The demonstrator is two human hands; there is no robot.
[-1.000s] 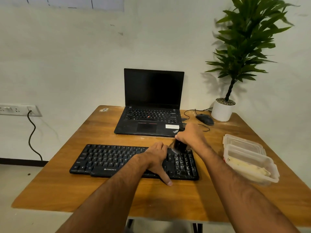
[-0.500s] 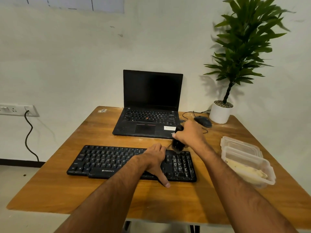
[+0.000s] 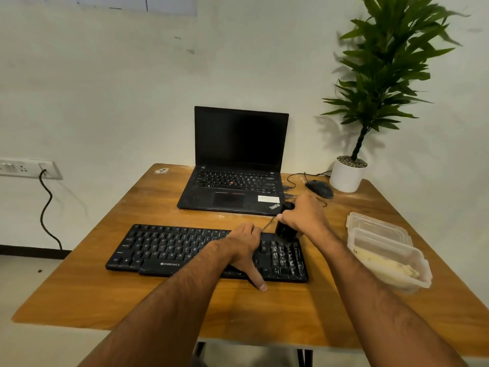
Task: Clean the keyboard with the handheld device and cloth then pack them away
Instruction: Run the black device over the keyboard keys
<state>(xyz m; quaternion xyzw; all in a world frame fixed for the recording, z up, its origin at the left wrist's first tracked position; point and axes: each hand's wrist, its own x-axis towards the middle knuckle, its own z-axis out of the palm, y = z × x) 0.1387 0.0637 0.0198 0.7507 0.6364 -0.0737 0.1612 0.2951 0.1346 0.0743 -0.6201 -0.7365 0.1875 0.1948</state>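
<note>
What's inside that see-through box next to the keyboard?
The clear plastic box on the table's right side holds something pale yellow lying along its bottom. It may be the cloth, but the cloudy wall blurs it. A clear lid lies just behind the box.

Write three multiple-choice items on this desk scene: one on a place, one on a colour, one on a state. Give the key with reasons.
1. Where does the mouse lie?
A. Between the laptop and the plant pot
B. On the keyboard
C. Inside the plastic container

2. What colour is the plant pot?
A. Black
B. White
C. Red

3. What is the right hand doing?
A. Lying flat on the table
B. Gripping the black handheld device at the far right edge of the keyboard
C. Lifting the laptop lid

Key: 1 A, it lies on the table right of the laptop, just before the pot. 2 B, the pot is plain white. 3 B, fingers curl round the device while the left hand rests on the keys.
</note>
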